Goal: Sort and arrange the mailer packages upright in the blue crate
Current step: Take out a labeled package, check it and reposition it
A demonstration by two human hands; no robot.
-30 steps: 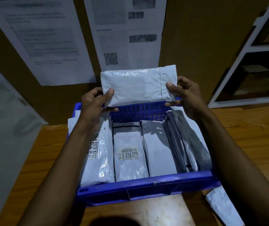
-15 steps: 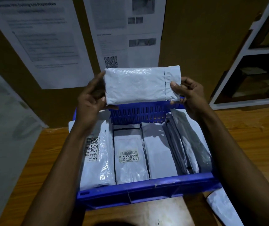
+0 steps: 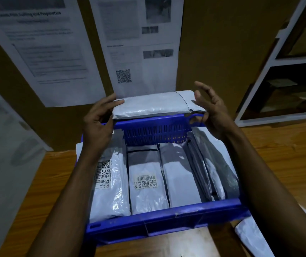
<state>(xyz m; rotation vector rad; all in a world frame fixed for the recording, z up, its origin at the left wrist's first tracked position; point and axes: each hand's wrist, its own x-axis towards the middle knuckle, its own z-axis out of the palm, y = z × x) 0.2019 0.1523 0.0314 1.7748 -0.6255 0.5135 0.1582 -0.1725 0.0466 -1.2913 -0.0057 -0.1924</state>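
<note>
A white mailer (image 3: pixel 152 105) lies almost flat along the far rim of the blue crate (image 3: pixel 159 217). My left hand (image 3: pixel 98 121) pinches its left end, fingers on top. My right hand (image 3: pixel 211 112) is at its right end with the fingers spread and lifted off it. Inside the crate several mailers stand side by side: a white one with a barcode label (image 3: pixel 111 182) under my left forearm, a second labelled one (image 3: pixel 146 179), a plain white one (image 3: pixel 180 175), and dark grey ones (image 3: pixel 213 167) leaning at the right.
The crate sits on a wooden table (image 3: pixel 287 154) against a brown wall with printed sheets (image 3: pixel 141 52). A white shelf unit (image 3: pixel 270 89) stands at the right. Another white mailer (image 3: pixel 250 236) lies on the table by the crate's near right corner. A grey panel (image 3: pixel 4 154) fills the left.
The held mailer has tipped from facing me to nearly flat and dropped onto the crate's far rim. My right hand's fingers have come off it and spread.
</note>
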